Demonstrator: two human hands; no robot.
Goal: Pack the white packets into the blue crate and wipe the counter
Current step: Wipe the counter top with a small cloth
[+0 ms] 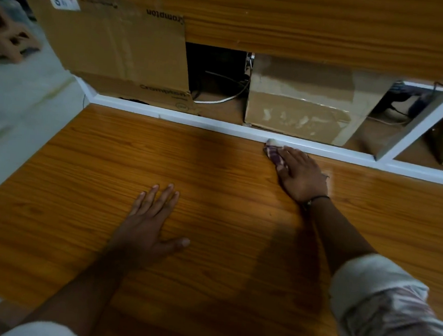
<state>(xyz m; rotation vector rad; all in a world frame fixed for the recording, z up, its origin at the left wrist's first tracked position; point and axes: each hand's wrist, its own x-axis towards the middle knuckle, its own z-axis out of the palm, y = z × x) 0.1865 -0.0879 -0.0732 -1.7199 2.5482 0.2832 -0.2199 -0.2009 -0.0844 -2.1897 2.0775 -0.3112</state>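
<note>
Wood-grain desk [215, 167], wiping stage by the look of it. My right hand [303, 174] is flat, fingers [292, 157] straight, pressing a checked cloth [272, 152] down at the far edge of the desk, right against the white trim [192, 118]. The cloth is mostly hidden under the hand, not pinched, just pushed. My left hand [149, 225] lies palm down near the middle of the desk, fingers spread, holding nothing, bracing. No white packets or blue crate in view, so I judge packing is done or off frame; can't confirm. Desk surface shows nothing on it but my hands and the cloth. Left to do, I'd guess: the near part of the desk. Crompton cardboard box [113, 48] and taped cardboard box [299, 105] sit beyond the trim.
</note>
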